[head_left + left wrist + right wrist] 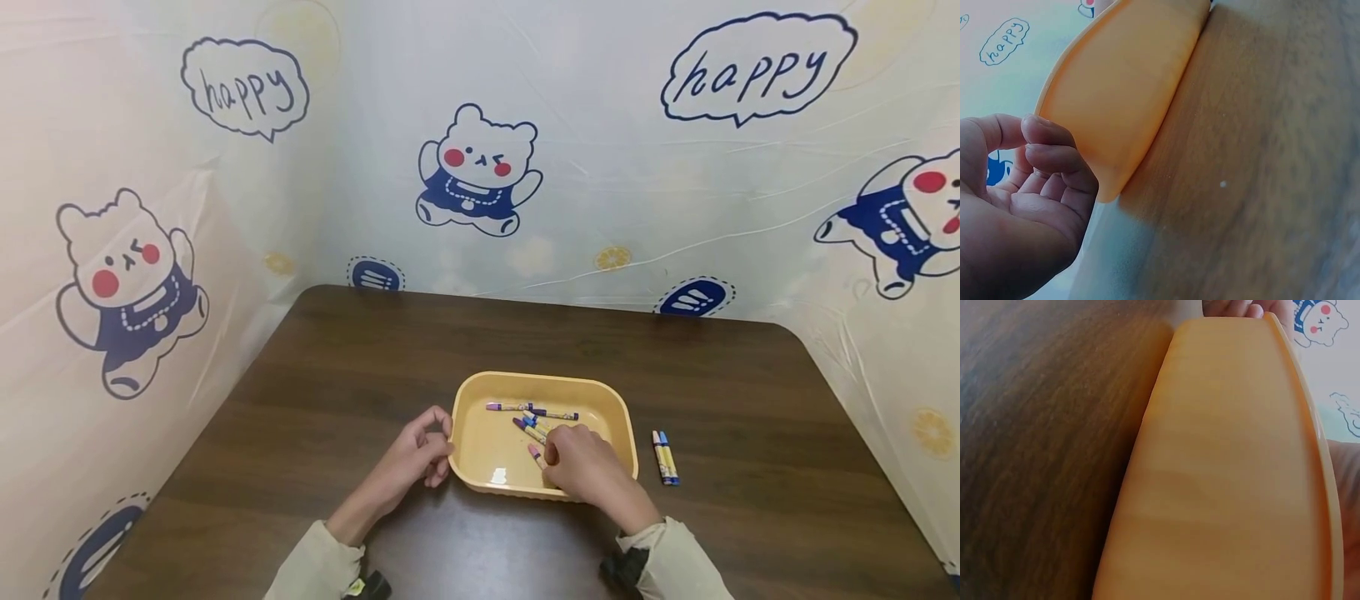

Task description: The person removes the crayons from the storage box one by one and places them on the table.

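A shallow yellow plastic basin (480, 475) stands on the table, holding several paper-wrapped crayons. My left hand (412, 457) pinches the basin's left end at the rim, its fingers curled, as the left wrist view also shows (1029, 206). Inside the basin's right half, my right hand (585, 467) reaches down with bent fingers. A pink crayon (536, 452) and a dark purple-tipped crayon (525, 427) poke out beside its fingers. The fingertips are hidden, so I cannot tell whether they grip a crayon. Farther back in the basin lie a pink-purple crayon (504, 407) and a dark crayon (558, 414).
Two crayons (665, 458), one pink-tipped and one blue-tipped, lie side by side on the table right of the basin. The dark wooden table (360, 358) is enclosed by a printed cloth (600, 192) at the back and sides.
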Available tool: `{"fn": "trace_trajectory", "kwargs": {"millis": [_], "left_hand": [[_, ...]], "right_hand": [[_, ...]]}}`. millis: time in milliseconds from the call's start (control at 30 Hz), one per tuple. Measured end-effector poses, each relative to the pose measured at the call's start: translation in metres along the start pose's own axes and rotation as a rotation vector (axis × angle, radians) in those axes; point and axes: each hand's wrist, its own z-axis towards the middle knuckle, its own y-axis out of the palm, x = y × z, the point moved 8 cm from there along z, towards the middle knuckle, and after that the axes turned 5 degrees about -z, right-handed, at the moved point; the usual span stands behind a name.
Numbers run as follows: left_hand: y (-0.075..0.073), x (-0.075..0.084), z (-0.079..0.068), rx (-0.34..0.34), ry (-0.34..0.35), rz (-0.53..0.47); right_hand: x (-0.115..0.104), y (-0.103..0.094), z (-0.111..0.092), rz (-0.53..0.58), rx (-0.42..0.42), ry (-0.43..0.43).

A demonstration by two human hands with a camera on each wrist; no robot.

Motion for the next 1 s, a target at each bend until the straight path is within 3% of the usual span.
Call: {"fn": "trace_trajectory", "kwargs": {"millis": [333,533,800,1000], "left_hand": [[-0.003,0.001,-0.001,0.015,0.004,-0.007],[-0.001,0.000,-0.001,0.002,-0.001,-0.010],[0.001,0.000,-0.001,-0.008,0.004,-0.013],[0.000,-0.001,-0.001,-0.002,0.000,-0.013]], "right_hand": [[-0.004,-0.001,0.004,-0.029,-0.012,-0.022],[0.000,-0.004,0.003,0.001,0.037,-0.003],[0.005,-0.023,0.000,0.111,0.160,-0.010],[0.013,-0.053,-0.007,0.245,0.346,-0.034]]}}
